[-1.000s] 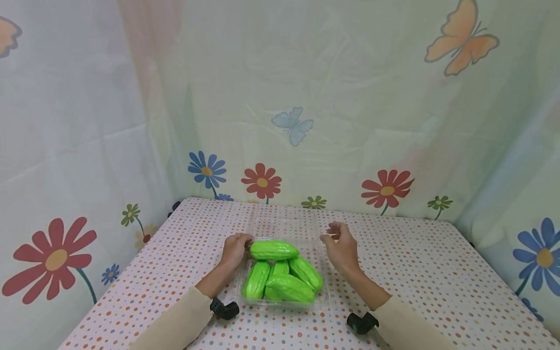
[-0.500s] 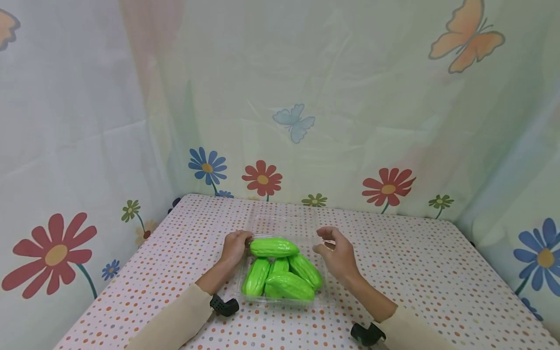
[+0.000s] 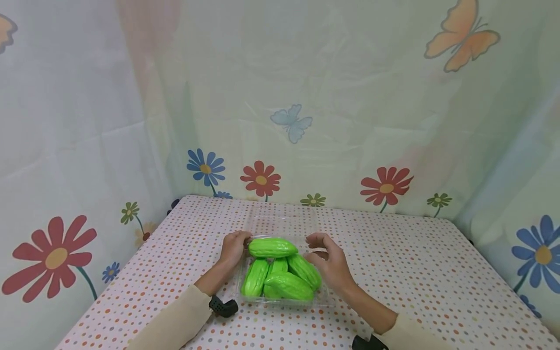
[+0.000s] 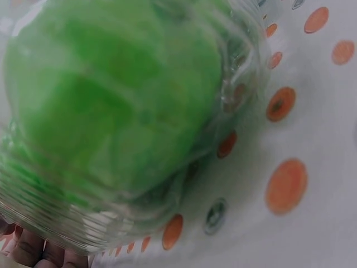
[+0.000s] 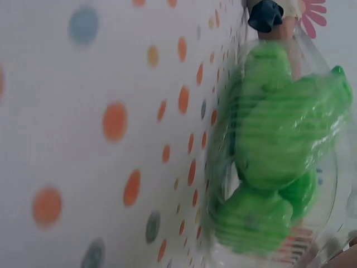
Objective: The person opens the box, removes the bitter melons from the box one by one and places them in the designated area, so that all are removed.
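Note:
A clear plastic clamshell box [image 3: 288, 303] sits on the table, its lid [image 3: 280, 223] folded open toward the back. Several glossy, bright green ridged gourds fill it; one gourd [image 3: 272, 248] lies crosswise on top at the back, another gourd [image 3: 288, 286] slants at the front. My left hand [image 3: 234, 249] grips the box at its back left corner; its fingers [image 4: 30, 248] show by the ribbed wall in the left wrist view. My right hand [image 3: 331, 260] is at the right side, fingers loosely bent, fingertips close over the rim near the right-hand gourd [image 3: 305, 271].
The table wears a white cloth [image 3: 402, 272] with coloured dots. Behind and beside it hang pale curtains [image 3: 350, 121] printed with flowers and butterflies. Black wrist cameras sit at both sleeves, such as the left camera [image 3: 223, 307].
My right hand has moved left from beside the box to its right rim, thumb and fingers now nearer the gourds. My left hand stays at the back left corner; the gourds have not moved.

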Available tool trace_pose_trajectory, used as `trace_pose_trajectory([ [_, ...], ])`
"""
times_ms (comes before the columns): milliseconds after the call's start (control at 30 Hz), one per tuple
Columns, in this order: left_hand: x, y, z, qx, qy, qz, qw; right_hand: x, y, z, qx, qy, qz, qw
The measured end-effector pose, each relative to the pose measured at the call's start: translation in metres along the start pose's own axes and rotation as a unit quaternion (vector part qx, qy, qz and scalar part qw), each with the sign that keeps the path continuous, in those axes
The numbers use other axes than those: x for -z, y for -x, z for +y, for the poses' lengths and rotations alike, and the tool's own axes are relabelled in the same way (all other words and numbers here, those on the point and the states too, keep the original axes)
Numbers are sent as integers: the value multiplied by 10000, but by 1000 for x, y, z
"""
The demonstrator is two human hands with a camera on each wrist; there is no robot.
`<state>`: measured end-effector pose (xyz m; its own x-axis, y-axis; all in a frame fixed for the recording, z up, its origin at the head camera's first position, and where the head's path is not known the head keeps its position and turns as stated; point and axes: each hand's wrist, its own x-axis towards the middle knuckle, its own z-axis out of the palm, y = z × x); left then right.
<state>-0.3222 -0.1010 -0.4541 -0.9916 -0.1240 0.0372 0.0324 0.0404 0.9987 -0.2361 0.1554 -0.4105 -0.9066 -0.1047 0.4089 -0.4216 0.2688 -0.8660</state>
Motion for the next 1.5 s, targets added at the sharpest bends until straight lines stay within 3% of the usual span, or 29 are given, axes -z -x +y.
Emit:
trace_pose_trajectory([
  [267, 1, -1, 1, -17, -19, 7, 10000, -4, 2, -3, 330, -183, -619, 9974],
  [500, 1, -1, 3, 24, 203, 0, 9998, -6, 2, -8, 469, 50, -1274, 9907],
  [900, 3, -1, 4, 55, 139, -117, 9998, -8, 5, -12, 630, 794, -2444, 9644],
  [1167, 2, -2, 0, -22, -97, -61, 9999, -9, 10, -9, 684, 1385, -2644, 9520],
  [1500, 2, -1, 1, -18, -65, -4, 10000, -11, 13, -12, 758, 1868, -2809, 9383],
])
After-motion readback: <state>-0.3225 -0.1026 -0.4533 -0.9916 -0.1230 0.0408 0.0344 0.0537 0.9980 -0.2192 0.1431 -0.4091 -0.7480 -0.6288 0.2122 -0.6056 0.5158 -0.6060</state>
